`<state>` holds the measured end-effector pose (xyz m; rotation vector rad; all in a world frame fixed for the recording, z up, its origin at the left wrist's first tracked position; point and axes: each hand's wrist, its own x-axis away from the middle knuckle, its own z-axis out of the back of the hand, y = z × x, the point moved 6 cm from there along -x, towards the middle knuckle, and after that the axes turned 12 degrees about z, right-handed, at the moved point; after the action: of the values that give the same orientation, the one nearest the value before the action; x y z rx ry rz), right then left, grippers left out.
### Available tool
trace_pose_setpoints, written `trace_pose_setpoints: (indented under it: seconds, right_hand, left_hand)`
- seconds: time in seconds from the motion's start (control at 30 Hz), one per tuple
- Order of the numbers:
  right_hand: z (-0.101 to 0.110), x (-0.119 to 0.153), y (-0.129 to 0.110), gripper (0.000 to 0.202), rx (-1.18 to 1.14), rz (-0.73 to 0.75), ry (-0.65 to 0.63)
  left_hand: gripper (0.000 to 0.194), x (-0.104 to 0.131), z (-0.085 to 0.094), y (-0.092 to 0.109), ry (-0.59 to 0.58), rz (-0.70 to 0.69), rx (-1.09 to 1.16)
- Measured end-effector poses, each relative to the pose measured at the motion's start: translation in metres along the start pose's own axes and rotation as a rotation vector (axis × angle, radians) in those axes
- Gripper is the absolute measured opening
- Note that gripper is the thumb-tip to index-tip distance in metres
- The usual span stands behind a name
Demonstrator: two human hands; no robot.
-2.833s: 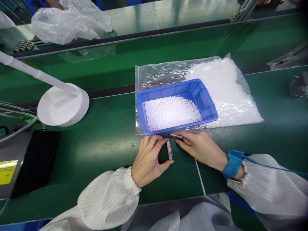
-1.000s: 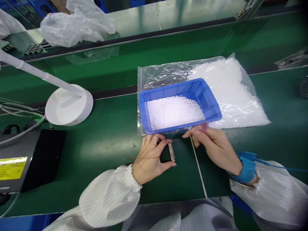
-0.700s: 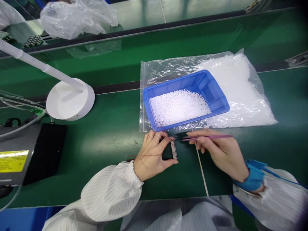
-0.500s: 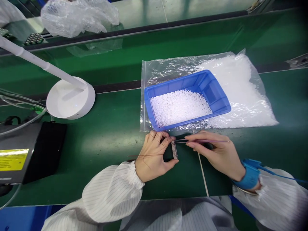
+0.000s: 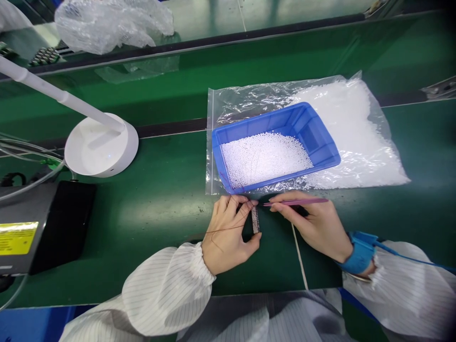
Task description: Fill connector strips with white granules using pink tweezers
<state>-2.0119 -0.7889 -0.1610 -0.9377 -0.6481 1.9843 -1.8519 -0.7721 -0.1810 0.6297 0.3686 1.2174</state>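
Note:
My left hand (image 5: pixel 230 232) holds a small rectangular pinned component (image 5: pixel 255 220) by its two ends, between thumb and fingers, on the green bench. Thin dark red wires (image 5: pixel 224 230) run over the back of that hand and up into the blue bin. Pink tweezers (image 5: pixel 302 202) are pinched in my right hand (image 5: pixel 315 228), their tips at the component's upper end beside my left fingertips. Just beyond the hands, a blue bin (image 5: pixel 322 164) with white pellets (image 5: pixel 265 159) rests on a clear bag of white pellets (image 5: pixel 366 147).
A round white lamp base (image 5: pixel 101 147) with a slanting arm stands at the left. Nearer on that side is a black device (image 5: pixel 64 228) with a yellow label. Crumpled clear plastic (image 5: pixel 114 23) lies on the shelf behind. A blue wrist strap (image 5: pixel 359 254) trails a cord rightward.
My right hand has moved slightly left, and the tweezers have turned and closed, their tips nearer my left fingertips. The whole view has shifted slightly.

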Motion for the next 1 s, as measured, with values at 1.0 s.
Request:
trace_pose_setpoints:
  seconds: [1.0]
  right_hand:
    - [0.000,-0.008,-0.008,0.005,0.093,0.135,0.000]
  left_hand:
    - [0.055,-0.001,0.000,-0.001,-0.010,0.008,0.054]
